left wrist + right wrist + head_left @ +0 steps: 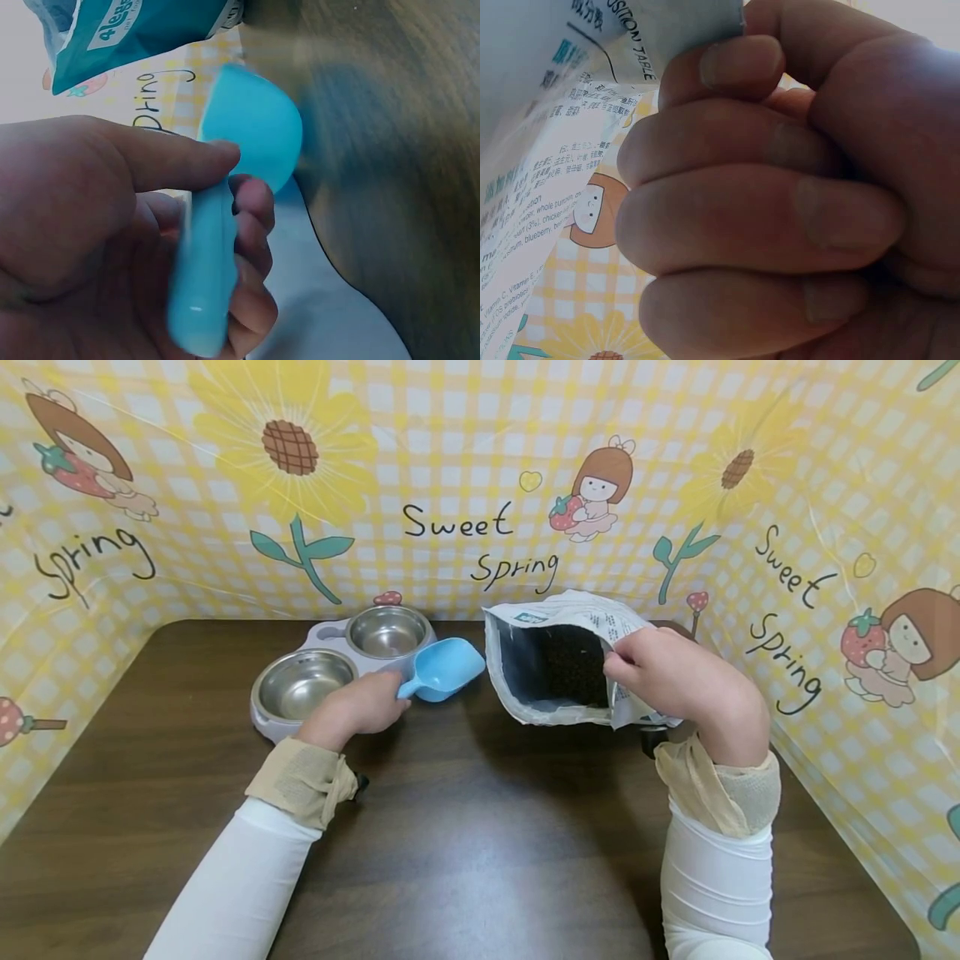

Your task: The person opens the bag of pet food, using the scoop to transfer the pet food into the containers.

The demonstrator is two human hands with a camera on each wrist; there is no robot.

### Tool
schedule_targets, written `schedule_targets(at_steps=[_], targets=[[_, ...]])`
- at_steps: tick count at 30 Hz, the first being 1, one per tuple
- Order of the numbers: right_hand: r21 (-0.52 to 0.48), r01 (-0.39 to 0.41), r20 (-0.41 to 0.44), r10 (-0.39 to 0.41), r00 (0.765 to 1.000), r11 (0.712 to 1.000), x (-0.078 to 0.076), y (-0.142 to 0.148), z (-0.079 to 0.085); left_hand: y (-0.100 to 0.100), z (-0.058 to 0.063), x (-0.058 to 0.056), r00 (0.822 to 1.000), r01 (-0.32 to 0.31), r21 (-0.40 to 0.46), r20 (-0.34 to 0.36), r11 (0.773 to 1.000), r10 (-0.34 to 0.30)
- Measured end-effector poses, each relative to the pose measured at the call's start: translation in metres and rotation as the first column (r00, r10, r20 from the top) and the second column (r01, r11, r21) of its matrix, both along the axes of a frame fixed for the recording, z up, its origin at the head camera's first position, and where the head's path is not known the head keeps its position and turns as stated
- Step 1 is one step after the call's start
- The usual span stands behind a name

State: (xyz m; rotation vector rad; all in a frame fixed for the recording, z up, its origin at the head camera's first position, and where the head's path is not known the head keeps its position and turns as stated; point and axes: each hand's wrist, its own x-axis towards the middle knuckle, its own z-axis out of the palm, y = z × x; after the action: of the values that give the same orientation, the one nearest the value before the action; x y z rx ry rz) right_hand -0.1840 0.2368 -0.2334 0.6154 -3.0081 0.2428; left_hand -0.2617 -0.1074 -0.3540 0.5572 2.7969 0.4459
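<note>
Bag (592, 615) right of frame centre looks floppy, best held by its rim (551, 719), which the right hand (682, 675) pinches. Near the centre, the light-looking, stiff scoop (447, 668) is gripped by the left hand (369, 702) around its handle (204, 277), probably the surest hold.

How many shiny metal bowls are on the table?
2. The nearer bowl is in the left part of the pale holder, by the person's left hand; the farther bowl is in its right part. Anything behind the bag would be hidden.
</note>
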Motion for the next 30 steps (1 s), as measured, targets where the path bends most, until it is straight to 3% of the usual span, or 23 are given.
schedule_targets(at_steps=[11, 17, 30], targets=[[-0.004, 0.001, 0.001, -0.001, 1.0, 1.0, 0.0, 0.0, 0.0, -0.004, 0.011, 0.007, 1.0, 0.001, 0.038, -0.006, 0.999, -0.001], [0.001, 0.0, 0.002, 0.0, 1.0, 1.0, -0.001, 0.0, -0.001, -0.007, 0.02, 0.01, 0.998, 0.021, 0.033, -0.052, 0.999, -0.019], [0.01, -0.009, 0.001, 0.009, 1.0, 1.0, -0.001, -0.001, -0.001, -0.01, 0.04, 0.02, 1.0, -0.013, 0.103, -0.008, 0.995, 0.014]])
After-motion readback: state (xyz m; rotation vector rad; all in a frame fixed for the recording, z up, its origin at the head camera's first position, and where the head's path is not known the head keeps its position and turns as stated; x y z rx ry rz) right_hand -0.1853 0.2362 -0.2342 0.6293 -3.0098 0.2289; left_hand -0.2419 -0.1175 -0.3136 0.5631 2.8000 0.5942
